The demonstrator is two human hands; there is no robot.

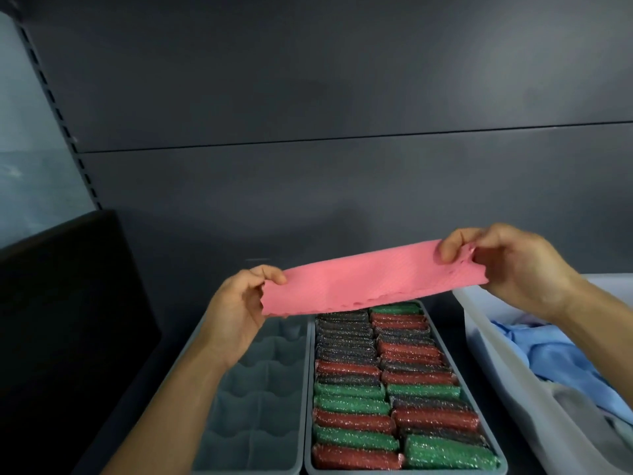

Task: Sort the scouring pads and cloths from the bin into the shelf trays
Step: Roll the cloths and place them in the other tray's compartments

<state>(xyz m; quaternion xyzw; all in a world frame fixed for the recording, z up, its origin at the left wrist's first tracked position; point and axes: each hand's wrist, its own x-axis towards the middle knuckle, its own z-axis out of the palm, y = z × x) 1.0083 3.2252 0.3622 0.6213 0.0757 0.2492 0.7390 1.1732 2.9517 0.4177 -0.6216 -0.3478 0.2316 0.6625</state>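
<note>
Head view, left grip (236, 310), right grip (513, 265) pinching pink cloth (359, 279), pads (376, 389) packing tray (411, 472), cloths (548, 354) in bin (507, 365)

That pink cloth (356, 277) looks like thin matt fabric with a fine waffle texture and a crinkly edge. The scouring pads (394, 389) are rough, glittery mesh in red, green and black. Both trays (255, 399) look like smooth matt grey plastic. The bin (493, 341) is pale plastic, soft blue cloth (555, 358) inside.
</note>
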